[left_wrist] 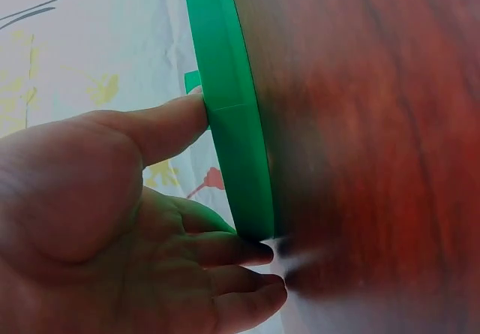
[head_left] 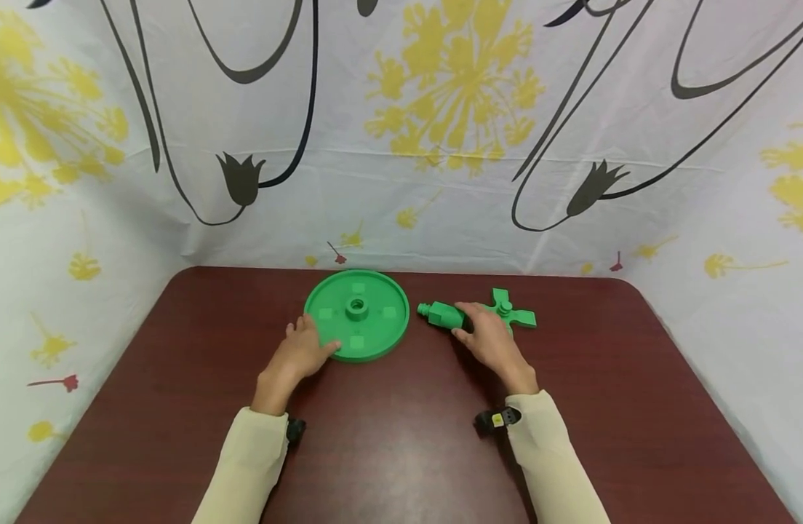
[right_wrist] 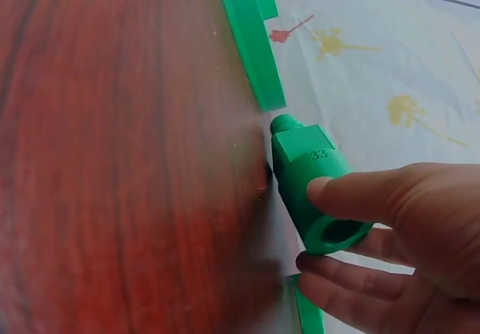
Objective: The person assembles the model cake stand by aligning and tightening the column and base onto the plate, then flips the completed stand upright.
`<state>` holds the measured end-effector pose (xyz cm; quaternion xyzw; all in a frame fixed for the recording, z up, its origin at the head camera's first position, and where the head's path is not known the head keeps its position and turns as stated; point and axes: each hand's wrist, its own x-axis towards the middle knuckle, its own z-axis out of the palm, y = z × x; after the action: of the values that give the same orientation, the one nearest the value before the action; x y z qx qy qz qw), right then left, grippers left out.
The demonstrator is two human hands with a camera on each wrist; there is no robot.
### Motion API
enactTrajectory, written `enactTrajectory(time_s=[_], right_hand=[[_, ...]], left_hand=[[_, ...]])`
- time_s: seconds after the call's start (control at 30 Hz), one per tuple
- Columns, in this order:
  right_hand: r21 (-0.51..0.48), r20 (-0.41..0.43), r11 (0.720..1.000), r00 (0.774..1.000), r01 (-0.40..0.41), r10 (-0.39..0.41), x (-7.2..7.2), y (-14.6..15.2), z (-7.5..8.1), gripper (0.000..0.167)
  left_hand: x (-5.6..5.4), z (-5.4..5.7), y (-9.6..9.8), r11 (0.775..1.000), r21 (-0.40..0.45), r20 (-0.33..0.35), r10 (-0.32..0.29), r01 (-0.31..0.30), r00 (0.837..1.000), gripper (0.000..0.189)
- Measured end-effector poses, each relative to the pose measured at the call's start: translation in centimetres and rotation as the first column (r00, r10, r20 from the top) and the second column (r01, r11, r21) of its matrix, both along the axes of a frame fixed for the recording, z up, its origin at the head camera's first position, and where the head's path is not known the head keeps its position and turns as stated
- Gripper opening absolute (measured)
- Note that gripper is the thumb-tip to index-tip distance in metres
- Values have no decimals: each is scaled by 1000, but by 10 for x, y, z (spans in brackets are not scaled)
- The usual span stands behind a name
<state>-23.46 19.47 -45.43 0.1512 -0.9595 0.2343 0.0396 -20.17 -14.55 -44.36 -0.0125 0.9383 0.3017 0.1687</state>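
Zero joins visible; stage judged early

Lying flat on the table (head_left: 388,444): green disc (head_left: 357,329), taken as landmark. Held at the disc's left and near rim by the left hand (head_left: 300,351), thumb and fingers spread apart along the edge.

Just right of the disc, not touching it: green cylinder (head_left: 443,315), stepped end towards the disc. Pinched between thumb and fingers of the right hand (head_left: 489,338); whether raised off the table, cannot tell.

Farther right of the disc: green cross-shaped piece (head_left: 506,309), partly masked by the right hand.

Done, as far as shown: disc and cylinder in hand. Left, by judgement: any fitting together. Disc's central hub (head_left: 356,306) seen unfilled; likewise the bore (right_wrist: 343,233) of the cylinder. Cross-shaped piece judged unattached.
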Motion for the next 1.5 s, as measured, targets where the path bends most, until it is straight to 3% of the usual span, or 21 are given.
enactTrajectory(time_s=[0.47, 0.73, 0.93, 1.2, 1.5], right_hand=[[-129, -42, 992, 999, -17, 11, 5, -7, 10, 53], [-183, -33, 982, 998, -52, 47, 8, -14, 15, 53], [-250, 15, 966, 997, -69, 75, 9, -22, 19, 53], [-285, -56, 956, 997, -73, 60, 5, -36, 26, 53], [-353, -72, 935, 997, -34, 9, -4, -51, 31, 55]], left_hand=[[5, 5, 8, 996, -31, -14, -78, 78, 997, 89], [2, 6, 13, 990, -40, -25, -137, 136, 990, 91], [0, 8, 13, 988, -37, -8, -153, 153, 988, 92], [-5, 10, 20, 989, -21, -5, -150, 150, 989, 92], [-6, 8, 32, 983, -99, -24, -160, 157, 987, 93]])
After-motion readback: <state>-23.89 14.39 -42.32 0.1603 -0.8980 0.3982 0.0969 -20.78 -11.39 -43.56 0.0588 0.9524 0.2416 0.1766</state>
